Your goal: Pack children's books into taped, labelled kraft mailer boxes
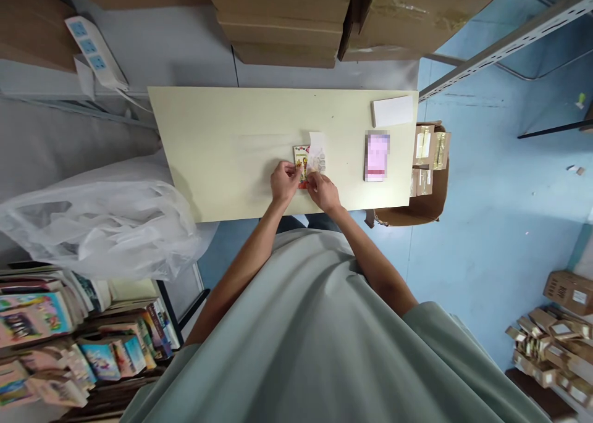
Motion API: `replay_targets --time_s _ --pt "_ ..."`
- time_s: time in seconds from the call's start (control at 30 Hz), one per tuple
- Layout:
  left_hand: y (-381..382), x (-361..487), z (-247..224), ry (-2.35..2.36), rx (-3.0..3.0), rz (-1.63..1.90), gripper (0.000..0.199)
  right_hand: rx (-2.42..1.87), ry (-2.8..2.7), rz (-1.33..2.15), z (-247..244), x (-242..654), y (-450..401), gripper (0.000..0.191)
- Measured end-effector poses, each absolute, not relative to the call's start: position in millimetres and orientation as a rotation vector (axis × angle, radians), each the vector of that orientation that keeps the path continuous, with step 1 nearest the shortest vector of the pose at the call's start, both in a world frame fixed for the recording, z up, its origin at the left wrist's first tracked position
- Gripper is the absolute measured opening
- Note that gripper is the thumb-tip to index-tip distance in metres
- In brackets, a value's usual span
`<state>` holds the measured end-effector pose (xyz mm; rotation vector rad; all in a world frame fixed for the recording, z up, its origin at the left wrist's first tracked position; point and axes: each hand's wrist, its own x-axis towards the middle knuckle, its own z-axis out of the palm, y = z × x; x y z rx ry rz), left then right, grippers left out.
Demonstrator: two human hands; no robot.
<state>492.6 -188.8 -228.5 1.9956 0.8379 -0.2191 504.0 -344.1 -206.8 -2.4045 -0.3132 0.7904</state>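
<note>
A small colourful printed booklet or card (301, 156) lies on the pale yellow table (222, 139) in front of me. My left hand (285, 181) is closed at its lower left edge, thumb and fingers pinched together there. Overlapping the right side of the card is a whitish slip of paper (317, 145) with faint grey print. My right hand (323, 189) pinches the lower end of this slip, its fingertips close to those of my left hand. The exact contact of the fingertips is partly hidden.
A blurred pink phone-like object (377, 156) and a white flat box or stack (392, 111) lie on the table's right. A carton of small packages (433, 210) stands beyond that edge. Left are a plastic bag (106, 219), books (102, 355) and a power strip (95, 51). Cardboard boxes (287, 28) line the back.
</note>
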Motion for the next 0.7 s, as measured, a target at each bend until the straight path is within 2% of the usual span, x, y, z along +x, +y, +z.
replay_targets --time_s 0.1,0.17,0.3,0.5,0.7 --pt "-200 493 -229 0.882 2.063 -0.215 0.042 -2.394 -0.350 0.831 -213 509 -347 0.028" --pt "-206 495 -232 0.923 2.098 -0.212 0.046 -2.328 -0.401 0.867 -215 515 -352 0.029" --pt "-211 495 -239 0.908 2.112 -0.231 0.037 -2.106 -0.447 0.961 -217 538 -366 0.012" --pt "-220 487 -236 0.727 2.193 -0.165 0.005 -2.364 -0.267 0.651 -227 591 -366 0.017" --pt "-241 492 -223 0.752 2.196 -0.181 0.020 -2.476 -0.162 0.556 -249 615 -349 0.018"
